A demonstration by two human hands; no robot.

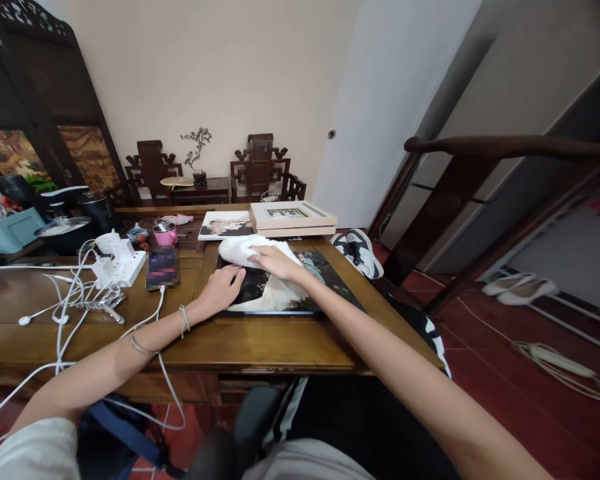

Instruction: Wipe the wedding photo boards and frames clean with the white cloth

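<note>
A large dark photo panel (pixel 325 283) lies flat on the wooden table, its picture showing a pale, dress-like shape. My right hand (pixel 276 261) presses a bunched white cloth (pixel 240 250) against the panel's upper left part, fingers closed on the cloth. At the panel's left edge rests my left hand (pixel 221 292), fingers stretched out and touching the surface. Just behind the cloth are a smaller photo panel (pixel 225 227) and a stack of cream picture frames (pixel 295 219).
Left of the panel are a phone (pixel 163 269) on a cable, a white power strip (pixel 125 267) with tangled cords, and a pink mug (pixel 165 233). A lidded pot (pixel 63 230) stands farther left. Sneakers (pixel 359 253) sit beyond the table's right edge, near a wooden chair (pixel 450 193).
</note>
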